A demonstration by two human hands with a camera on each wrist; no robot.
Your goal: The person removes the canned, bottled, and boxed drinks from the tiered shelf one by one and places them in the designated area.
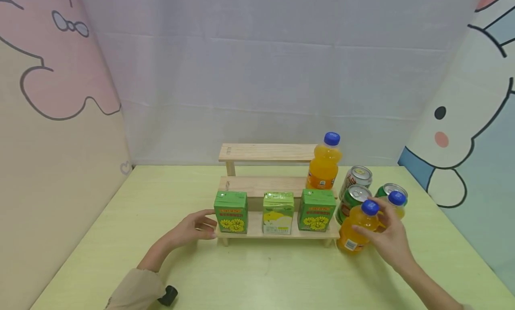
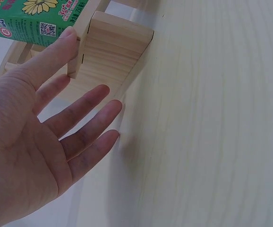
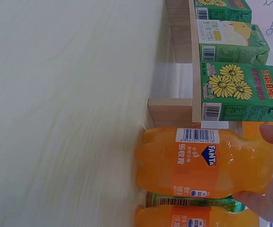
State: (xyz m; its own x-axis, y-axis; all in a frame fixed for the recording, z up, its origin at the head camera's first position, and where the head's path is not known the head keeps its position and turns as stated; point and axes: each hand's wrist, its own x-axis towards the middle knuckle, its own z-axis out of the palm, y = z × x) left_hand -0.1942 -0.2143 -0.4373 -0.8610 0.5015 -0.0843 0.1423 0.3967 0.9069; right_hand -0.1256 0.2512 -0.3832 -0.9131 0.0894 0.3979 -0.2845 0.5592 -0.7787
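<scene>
My right hand (image 1: pixel 389 239) pinches an orange soda bottle (image 1: pixel 356 229) near its blue cap, thumb on one side and fingers on the other. The Fanta bottle (image 3: pixel 198 163) stands upright beside the right end of a three-tier wooden rack (image 1: pixel 265 152). At the rack's left end my left hand (image 1: pixel 193 228) has its fingers loosely extended. In the left wrist view its thumb (image 2: pixel 56 53) rests along the edge of the lowest tier, while the other fingers spread past the end. On that tier stand a green drink carton (image 1: pixel 231 212), a pear-pictured carton (image 1: pixel 278 214) and another green carton (image 1: pixel 317 210).
Another orange soda bottle (image 1: pixel 324 162) stands on the middle tier at the right. Right of the rack are a silver-topped can (image 1: pixel 357 176), green cans (image 1: pixel 349 204) and a second loose bottle (image 1: pixel 398 202). A small black object (image 1: pixel 169 295) lies by the left sleeve.
</scene>
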